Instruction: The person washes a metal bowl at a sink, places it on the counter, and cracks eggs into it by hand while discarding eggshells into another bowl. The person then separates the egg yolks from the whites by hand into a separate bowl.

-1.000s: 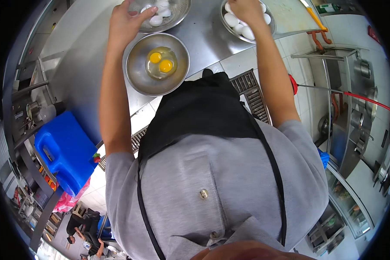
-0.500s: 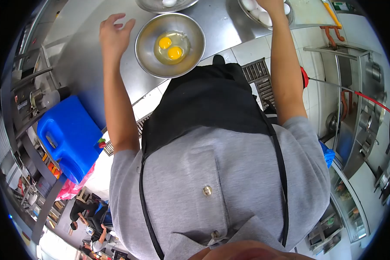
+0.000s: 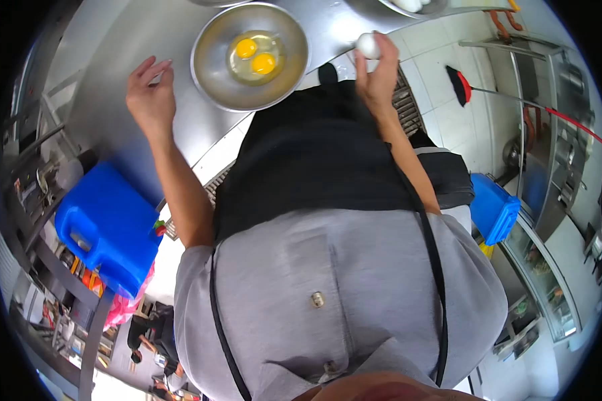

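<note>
Kitchen with pale floor tiles (image 3: pixel 437 87), a red-and-black broom head (image 3: pixel 461 88), a blue jug (image 3: pixel 107 220) at the left, a blue bin (image 3: pixel 493 208) at the right, and co-workers in the lower left background. Steel counter (image 3: pixel 114 47), bearing the items below. Item: one metal bowl (image 3: pixel 206 77), upright, its near rim at or just beside the counter's edge; inside, two yolks (image 3: pixel 255 56) in clear white, apart and apparently whole. Item: one metal bowl of eggs (image 3: pixel 409 5), cut off by the upper border, its full count not tellable. Item: one white egg (image 3: pixel 366 47), between thumb and fingers of the right hand (image 3: pixel 378 83), at or just past the counter's edge, with the yolk bowl to its left. Item: left hand (image 3: pixel 152 107), fingers half bent and loosely parted, nothing visible in its grasp, beside the yolk bowl and apart from it. Hazards, as judged: a smooth shell in a fingertip hold could slip and break on the tiles; too hard a squeeze, or a knock against bowl or counter, could crack it and spill its contents; a nudge from the black apron (image 3: pixel 314 160) or a forearm could tip the bowl so near the edge.
</note>
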A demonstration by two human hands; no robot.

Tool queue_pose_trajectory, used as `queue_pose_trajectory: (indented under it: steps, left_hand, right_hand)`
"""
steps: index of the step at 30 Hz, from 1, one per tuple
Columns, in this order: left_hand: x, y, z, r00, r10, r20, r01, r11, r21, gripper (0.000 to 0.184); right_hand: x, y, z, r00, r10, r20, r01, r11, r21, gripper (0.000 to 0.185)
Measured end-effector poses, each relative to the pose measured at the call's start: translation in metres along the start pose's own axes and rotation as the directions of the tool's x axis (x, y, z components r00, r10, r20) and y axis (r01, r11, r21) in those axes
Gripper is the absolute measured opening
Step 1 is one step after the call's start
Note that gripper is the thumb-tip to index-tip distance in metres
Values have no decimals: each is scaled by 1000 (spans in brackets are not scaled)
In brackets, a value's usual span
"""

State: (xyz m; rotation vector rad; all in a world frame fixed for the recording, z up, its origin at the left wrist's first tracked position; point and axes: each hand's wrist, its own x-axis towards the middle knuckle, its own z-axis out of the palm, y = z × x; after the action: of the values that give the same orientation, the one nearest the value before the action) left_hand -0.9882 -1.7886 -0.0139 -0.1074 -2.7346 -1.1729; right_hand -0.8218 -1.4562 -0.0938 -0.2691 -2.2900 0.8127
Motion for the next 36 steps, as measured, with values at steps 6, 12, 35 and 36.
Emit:
queue_pose_trajectory:
  steps: [6, 12, 35, 36]
  left_hand:
    - [-3, -21, -13, 995, 45, -86, -21, 962, 271, 24]
    - [-14, -30, -21, 996, -92, 3, 89, 976, 196, 33]
    - [-26, 48, 8, 922, 265, 284, -97, 865, -493, 41]
    - [-29, 49, 12, 920, 249, 304, -59, 852, -520, 39]
  right_hand:
    - [-13, 13, 12, 995, 48, 82, -43, 998, -56, 49]
    - [29, -47, -6, 895, 427, 125, -414, 697, 585, 40]
    - [98, -146, 81, 564, -34, 825, -604, 664, 441, 28]
    - [90, -136, 89, 633, -54, 772, -608, 582, 539, 34]
